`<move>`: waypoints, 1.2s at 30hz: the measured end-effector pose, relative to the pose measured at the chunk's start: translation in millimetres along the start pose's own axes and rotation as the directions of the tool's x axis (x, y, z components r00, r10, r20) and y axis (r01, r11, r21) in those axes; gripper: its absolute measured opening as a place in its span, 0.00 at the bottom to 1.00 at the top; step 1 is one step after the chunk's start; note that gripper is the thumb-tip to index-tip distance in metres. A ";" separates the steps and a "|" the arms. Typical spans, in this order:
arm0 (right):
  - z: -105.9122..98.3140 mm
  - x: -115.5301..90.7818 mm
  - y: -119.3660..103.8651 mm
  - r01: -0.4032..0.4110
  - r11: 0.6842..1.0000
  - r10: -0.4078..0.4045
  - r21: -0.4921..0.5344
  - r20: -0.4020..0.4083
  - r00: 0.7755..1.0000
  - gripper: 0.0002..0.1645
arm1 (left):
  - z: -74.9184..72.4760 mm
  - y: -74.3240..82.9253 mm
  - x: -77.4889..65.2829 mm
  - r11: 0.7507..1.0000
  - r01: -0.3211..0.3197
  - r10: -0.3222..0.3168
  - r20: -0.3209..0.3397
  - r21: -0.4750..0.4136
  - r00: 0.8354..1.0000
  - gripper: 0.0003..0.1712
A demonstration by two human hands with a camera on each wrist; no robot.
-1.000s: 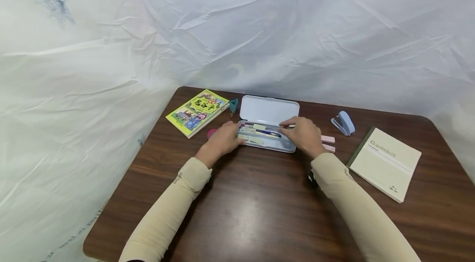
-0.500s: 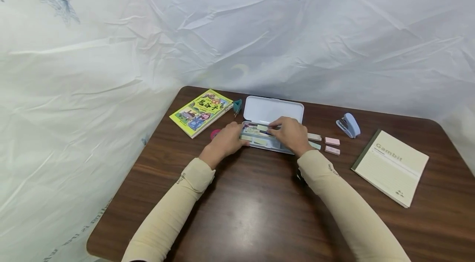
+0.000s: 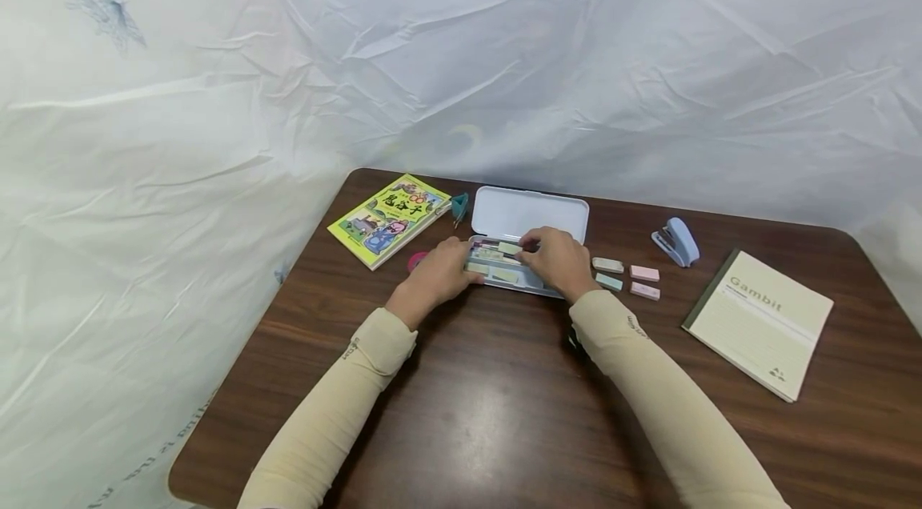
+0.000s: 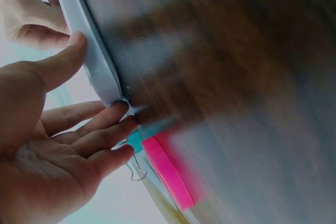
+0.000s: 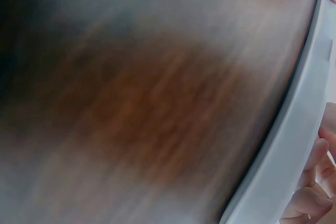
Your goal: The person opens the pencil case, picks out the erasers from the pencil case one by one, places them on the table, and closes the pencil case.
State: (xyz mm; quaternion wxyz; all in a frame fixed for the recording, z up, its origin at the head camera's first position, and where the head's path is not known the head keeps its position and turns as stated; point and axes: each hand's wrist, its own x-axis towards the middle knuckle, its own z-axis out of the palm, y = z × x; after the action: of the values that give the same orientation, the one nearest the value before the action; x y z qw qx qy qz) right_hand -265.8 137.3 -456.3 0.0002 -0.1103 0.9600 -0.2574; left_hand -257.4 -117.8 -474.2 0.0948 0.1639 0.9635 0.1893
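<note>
An open light-blue pencil case lies near the table's far edge, its lid tipped back. My left hand holds its left end; in the left wrist view the thumb presses the front wall and the fingers reach round the end. Over the case's right half, my right hand dips in with bent fingers. Whatever lies between those fingertips is hidden, also in the right wrist view, where fingers show behind the case wall. Inside the case are pens and pale yellow-green erasers.
Right of the case lie several erasers, such as a pink one and a green one. Farther right are a blue stapler and a notebook. Leftward stand a yellow book, a teal binder clip and a pink round object.
My right hand has moved left over the pencil case, and erasers beside the case have come into sight. The left hand keeps its place on the left end.
</note>
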 end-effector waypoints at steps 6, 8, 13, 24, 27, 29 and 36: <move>-3.1 -1.1 -5.9 -0.009 1.000 0.009 0.004 -0.003 1.000 0.10 | 6.8 -6.1 5.5 1.000 -0.007 0.006 -0.006 -0.012 1.000 0.46; -0.2 0.4 -2.6 -0.003 1.000 0.004 0.010 -0.012 1.000 0.10 | 6.7 -5.7 5.5 1.000 -0.004 0.004 -0.003 -0.015 1.000 0.46; 0.0 -0.8 -0.4 -0.007 0.996 0.008 0.094 -0.011 1.000 0.09 | -0.5 1.5 -1.6 1.000 0.001 -0.001 0.004 -0.009 1.000 0.47; -35.6 -28.8 -11.4 0.001 0.918 -0.009 0.397 0.018 1.000 0.11 | 5.3 -5.9 3.5 0.999 -0.014 0.015 -0.008 0.044 1.000 0.45; -46.8 -36.8 -10.8 -0.043 0.920 0.024 0.389 0.054 0.998 0.12 | 6.0 -6.1 3.4 0.999 -0.006 0.006 -0.008 0.046 1.000 0.45; -51.4 -40.2 -6.1 -0.065 0.925 0.043 0.375 0.067 0.997 0.12 | 5.9 -6.0 3.0 0.999 0.001 -0.001 -0.004 0.041 1.000 0.45; -69.6 -58.6 17.4 -0.115 0.933 0.090 0.342 0.087 0.992 0.15 | 3.0 -4.1 2.4 0.999 0.003 -0.003 -0.003 0.040 1.000 0.47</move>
State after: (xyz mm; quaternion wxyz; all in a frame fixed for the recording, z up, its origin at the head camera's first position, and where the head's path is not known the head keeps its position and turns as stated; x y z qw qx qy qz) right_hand -216.3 198.8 -407.8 0.0666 -0.0671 0.9036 -0.4179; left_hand -260.0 -119.6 -478.8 0.0903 0.1640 0.9674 0.1703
